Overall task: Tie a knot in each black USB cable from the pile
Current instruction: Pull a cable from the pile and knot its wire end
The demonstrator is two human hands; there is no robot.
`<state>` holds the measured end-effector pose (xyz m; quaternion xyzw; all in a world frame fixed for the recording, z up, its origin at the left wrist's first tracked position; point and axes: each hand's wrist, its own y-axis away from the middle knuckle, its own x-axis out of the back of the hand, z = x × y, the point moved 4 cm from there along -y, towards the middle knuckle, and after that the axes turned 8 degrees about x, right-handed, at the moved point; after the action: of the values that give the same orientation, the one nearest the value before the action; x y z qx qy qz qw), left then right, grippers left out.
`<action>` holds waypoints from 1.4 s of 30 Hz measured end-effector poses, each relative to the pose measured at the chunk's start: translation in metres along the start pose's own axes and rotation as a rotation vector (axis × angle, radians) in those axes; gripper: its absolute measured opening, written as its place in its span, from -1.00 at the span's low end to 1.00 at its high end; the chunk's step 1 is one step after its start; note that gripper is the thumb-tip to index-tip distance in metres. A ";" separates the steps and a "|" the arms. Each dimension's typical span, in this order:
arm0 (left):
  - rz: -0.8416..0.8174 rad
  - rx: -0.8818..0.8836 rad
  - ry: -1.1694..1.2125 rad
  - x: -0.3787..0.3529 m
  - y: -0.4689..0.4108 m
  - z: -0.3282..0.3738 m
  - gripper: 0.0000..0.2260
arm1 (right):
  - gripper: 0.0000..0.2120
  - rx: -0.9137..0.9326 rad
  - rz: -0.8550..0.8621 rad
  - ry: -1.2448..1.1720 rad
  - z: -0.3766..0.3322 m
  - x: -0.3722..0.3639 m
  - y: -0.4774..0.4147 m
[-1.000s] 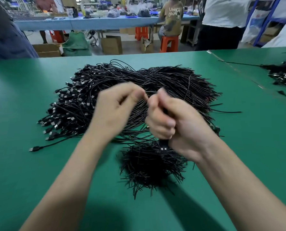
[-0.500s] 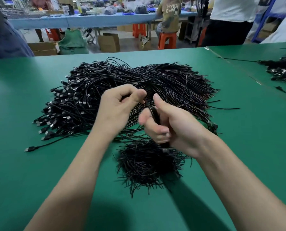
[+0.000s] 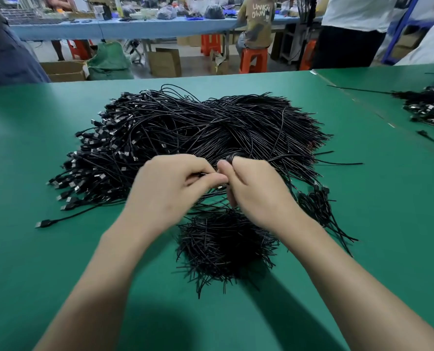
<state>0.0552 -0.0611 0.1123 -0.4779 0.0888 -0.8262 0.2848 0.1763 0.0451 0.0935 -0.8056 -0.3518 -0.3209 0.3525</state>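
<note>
A: Where is the cable?
B: At the near edge of the pile, above the bench. The left hand and right hand pinch it with curled fingers.
A: Its direction?
B: Looped atop the right hand; length hidden.

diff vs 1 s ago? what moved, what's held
The left hand and right hand closed together, fingertips now meeting. The cable went from hanging below the right fist to looping over its fingers. Both kept their grip. The pile and near bundle stayed put.
</note>
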 end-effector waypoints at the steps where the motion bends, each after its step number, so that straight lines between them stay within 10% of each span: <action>1: -0.017 0.014 0.003 0.007 -0.003 -0.005 -0.68 | -0.50 -0.037 -0.040 -0.155 0.002 -0.005 0.003; 8: 0.070 0.277 0.486 0.000 -0.006 -0.029 -0.78 | -0.68 -0.053 -0.375 -1.089 -0.007 -0.025 0.018; 13: -0.065 0.581 1.143 -0.049 0.007 -0.032 -0.25 | -0.69 -0.047 -0.299 -1.151 -0.006 -0.026 0.019; 17: -0.302 0.429 0.976 -0.051 0.010 -0.020 -0.22 | -0.70 -0.011 -0.320 -1.168 -0.006 -0.022 0.024; 23: -0.243 0.357 0.981 -0.042 0.009 -0.019 -0.68 | -0.71 -0.017 -0.335 -1.165 -0.008 -0.021 0.028; 33: -0.077 0.441 0.970 -0.055 0.017 -0.020 -0.79 | -0.88 -0.229 -0.171 -1.345 -0.001 -0.027 0.035; 42: 0.053 0.384 0.879 -0.055 0.004 -0.008 -0.83 | -0.77 -0.227 0.231 -0.666 0.004 -0.021 0.039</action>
<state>0.0712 -0.0347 0.0661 -0.0198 0.0589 -0.9438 0.3245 0.1965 0.0214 0.0625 -0.9343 -0.3161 -0.0359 0.1611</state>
